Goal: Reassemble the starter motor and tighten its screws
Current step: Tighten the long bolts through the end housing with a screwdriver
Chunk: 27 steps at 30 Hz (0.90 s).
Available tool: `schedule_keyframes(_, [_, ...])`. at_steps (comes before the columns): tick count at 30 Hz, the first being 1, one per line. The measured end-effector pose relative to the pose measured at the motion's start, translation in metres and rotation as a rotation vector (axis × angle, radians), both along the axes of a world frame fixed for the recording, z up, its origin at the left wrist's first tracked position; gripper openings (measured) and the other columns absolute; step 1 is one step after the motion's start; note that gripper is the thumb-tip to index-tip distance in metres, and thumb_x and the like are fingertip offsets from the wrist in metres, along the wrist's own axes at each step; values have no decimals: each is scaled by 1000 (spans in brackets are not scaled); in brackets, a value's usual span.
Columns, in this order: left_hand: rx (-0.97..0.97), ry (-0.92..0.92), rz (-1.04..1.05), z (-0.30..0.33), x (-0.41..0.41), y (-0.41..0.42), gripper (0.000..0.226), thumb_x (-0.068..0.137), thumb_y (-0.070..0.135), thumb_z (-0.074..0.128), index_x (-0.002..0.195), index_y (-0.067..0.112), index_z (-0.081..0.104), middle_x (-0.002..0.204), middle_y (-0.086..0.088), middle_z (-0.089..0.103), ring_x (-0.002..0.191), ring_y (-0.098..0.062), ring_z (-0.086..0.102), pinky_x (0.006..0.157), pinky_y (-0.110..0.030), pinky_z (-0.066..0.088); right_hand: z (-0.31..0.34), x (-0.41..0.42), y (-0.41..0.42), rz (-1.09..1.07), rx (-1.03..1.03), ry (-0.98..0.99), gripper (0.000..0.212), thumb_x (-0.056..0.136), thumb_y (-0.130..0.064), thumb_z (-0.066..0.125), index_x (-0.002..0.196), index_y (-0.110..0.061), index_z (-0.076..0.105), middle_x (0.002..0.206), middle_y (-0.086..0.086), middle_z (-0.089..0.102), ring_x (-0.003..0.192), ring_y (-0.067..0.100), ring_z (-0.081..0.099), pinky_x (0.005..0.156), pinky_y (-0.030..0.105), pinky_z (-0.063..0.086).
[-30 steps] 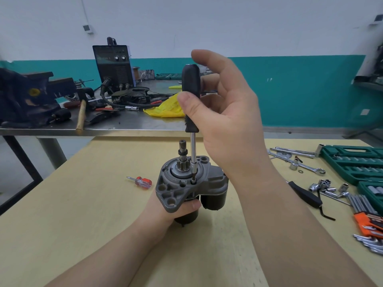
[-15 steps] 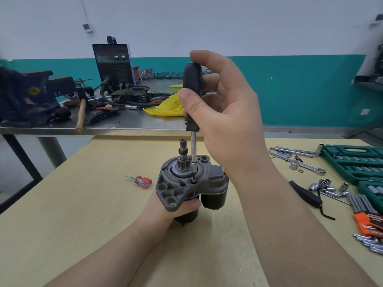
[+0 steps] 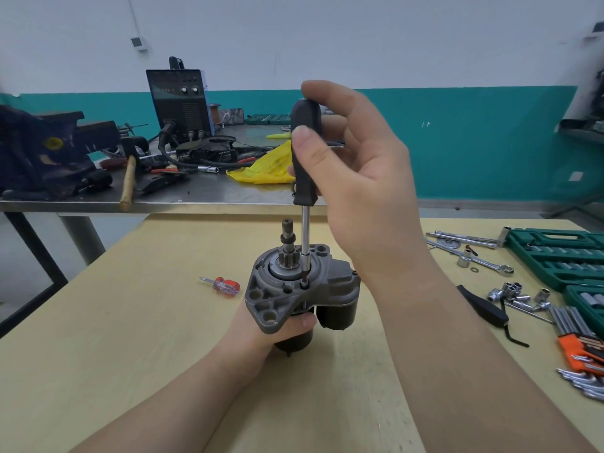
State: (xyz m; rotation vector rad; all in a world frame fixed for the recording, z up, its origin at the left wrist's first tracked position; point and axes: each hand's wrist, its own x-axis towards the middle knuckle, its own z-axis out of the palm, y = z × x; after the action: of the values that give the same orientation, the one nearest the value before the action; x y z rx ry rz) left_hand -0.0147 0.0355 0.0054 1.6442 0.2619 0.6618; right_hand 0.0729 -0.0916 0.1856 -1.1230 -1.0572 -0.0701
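A grey starter motor (image 3: 330,282) stands upright on the wooden table (image 3: 130,322), its pinion shaft pointing up. My left hand (image 3: 287,325) grips the motor's dark body from below and behind the mounting flange. My right hand (image 3: 356,178) holds a black-handled screwdriver (image 3: 305,152) vertically, thumb and fingers round the handle. The screwdriver's tip sits in a screw (image 3: 304,283) on the motor's front housing, just right of the pinion.
A small red-handled screwdriver (image 3: 222,284) lies left of the motor. Wrenches, sockets (image 3: 513,289), hex keys (image 3: 581,354) and green tool cases (image 3: 555,253) crowd the table's right side. A metal bench (image 3: 196,194) behind carries a welder, a hammer, a yellow bag and a vise.
My right thumb has slid up the screwdriver handle, as the fingers shift their grip round it. The motor and my left hand stay put.
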Motion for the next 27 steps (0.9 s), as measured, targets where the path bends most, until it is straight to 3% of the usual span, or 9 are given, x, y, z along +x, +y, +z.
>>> schedule_keyframes(4, [29, 18, 41, 0, -1, 1, 50, 51, 47, 96, 99, 38, 86, 115, 16, 81, 114, -5, 73, 100, -30, 59, 1, 0, -2, 52, 2, 38, 31, 106, -12, 56, 130, -31, 64, 110, 2, 75, 90, 26, 77, 74, 34, 64])
schedule_keyframes(9, [10, -3, 57, 3, -2, -1, 91, 43, 75, 97, 111, 17, 78, 117, 2, 81, 120, -20, 71, 106, -41, 56, 0, -1, 0, -27, 3, -33, 40, 97, -12, 74, 126, -38, 63, 95, -13, 70, 78, 22, 72, 77, 52, 65])
schedule_keyframes(13, [77, 43, 32, 3, -2, 0, 51, 51, 54, 95, 100, 42, 84, 113, 26, 79, 111, 4, 71, 96, -20, 58, 1, 1, 0, -11, -3, -27, 34, 99, -18, 72, 126, -38, 66, 92, -18, 69, 84, 17, 70, 80, 52, 65])
schedule_keyframes(15, [56, 59, 39, 4, -4, -1, 64, 46, 69, 97, 103, 41, 82, 114, 31, 77, 111, 8, 70, 94, -13, 55, 0, 2, 1, 23, 4, 2, 30, 102, -21, 65, 127, -37, 67, 100, -11, 72, 94, 28, 73, 83, 49, 65])
schedule_keyframes(18, [31, 23, 53, -1, 0, 3, 76, 47, 75, 96, 108, 33, 83, 119, 14, 80, 119, -10, 72, 102, -31, 58, 1, 1, -1, 80, 5, 51, 31, 105, -14, 55, 129, -33, 65, 109, 7, 74, 89, 31, 76, 74, 33, 62])
schedule_keyframes(21, [24, 16, 62, -3, -2, 1, 57, 50, 59, 99, 102, 41, 85, 113, 11, 81, 113, -14, 73, 104, -50, 58, 1, 0, -1, 37, -4, 6, 35, 104, -14, 62, 132, -34, 62, 105, -3, 73, 85, 26, 77, 76, 41, 65])
schedule_keyframes(23, [-4, 30, 66, -1, -4, -3, 77, 38, 76, 97, 106, 41, 83, 112, 12, 81, 115, -13, 73, 101, -42, 58, 1, 0, 0, -1, 0, -29, 40, 99, -14, 71, 130, -37, 61, 97, -14, 70, 84, 25, 75, 80, 49, 65])
schedule_keyframes(25, [-95, 6, 21, 1, -5, -2, 134, 22, 87, 91, 128, 6, 74, 133, -15, 73, 132, -36, 63, 111, -54, 52, 1, -1, 1, -4, 1, -41, 40, 97, -14, 74, 127, -39, 63, 92, -20, 69, 86, 24, 73, 83, 52, 64])
schedule_keyframes(27, [-116, -34, 9, 4, -6, -3, 167, 13, 89, 88, 139, -17, 56, 146, -34, 57, 141, -49, 52, 120, -63, 40, 1, -1, 1, 14, 0, -31, 36, 99, -16, 70, 126, -39, 64, 95, -19, 71, 92, 26, 72, 85, 53, 63])
